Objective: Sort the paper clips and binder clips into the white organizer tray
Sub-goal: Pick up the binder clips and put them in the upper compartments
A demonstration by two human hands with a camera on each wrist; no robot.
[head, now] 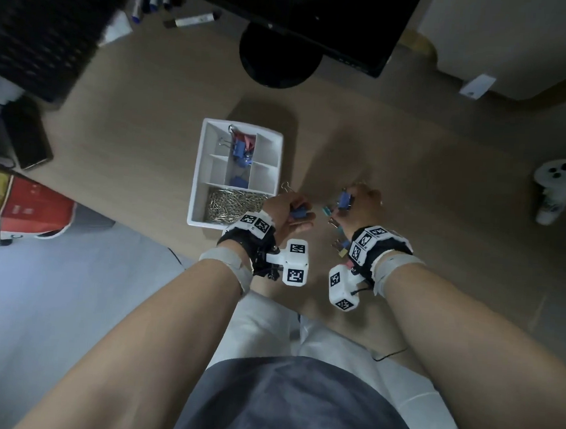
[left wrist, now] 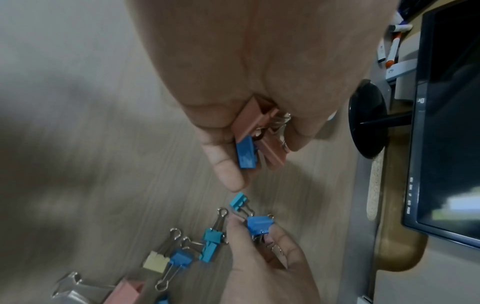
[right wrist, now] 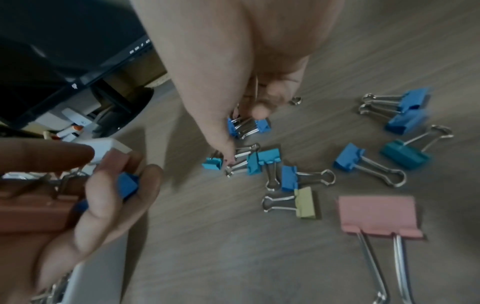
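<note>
The white organizer tray (head: 198,177) sits left of my hands, with silver paper clips (head: 236,205) in its near compartment and several binder clips (head: 242,150) in its middle one. My left hand (head: 294,215) hovers by the tray's near right corner and grips a small blue binder clip (left wrist: 246,153) with pink binder clips (left wrist: 255,121). My right hand (head: 349,203) pinches blue binder clips (right wrist: 248,125) just above the loose pile. On the table lie a large pink clip (right wrist: 378,215), a yellow clip (right wrist: 306,202), a teal clip (right wrist: 403,156) and several blue ones.
A monitor with a round black base (head: 280,56) stands behind the tray. A black mesh object (head: 39,27) and markers (head: 193,21) are at the back left, and a white cylinder (head: 556,189) lies far right. The desk's near edge runs under my wrists.
</note>
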